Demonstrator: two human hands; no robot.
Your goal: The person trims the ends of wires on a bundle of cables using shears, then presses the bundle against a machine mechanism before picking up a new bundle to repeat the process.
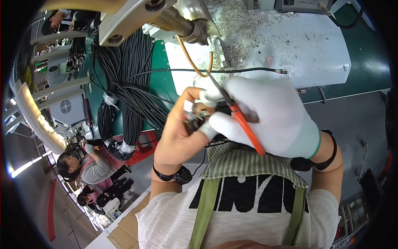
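Note:
My bare left hand (176,143), with white covers on its thumb and a fingertip, is curled round several small metal cable connectors (194,121). My right hand (277,112) wears a white glove and grips a slim metal-tipped tool with an orange-red handle (249,132); the frame does not show its exact kind. The tool's dark tip points up and away, past the left fingers. Both hands meet close in front of my striped apron (248,166). Gloved fingers partly hide the connectors. Just beyond lies a black cable (232,71) with a metal connector at its end.
A thick bundle of black cables (130,79) lies on the green bench to the left. Above hangs a metal machine head (137,20) with a curved brown tube (188,54). Metal scraps (238,25) litter the white board (302,50). A red stool (145,145) and seated people are left.

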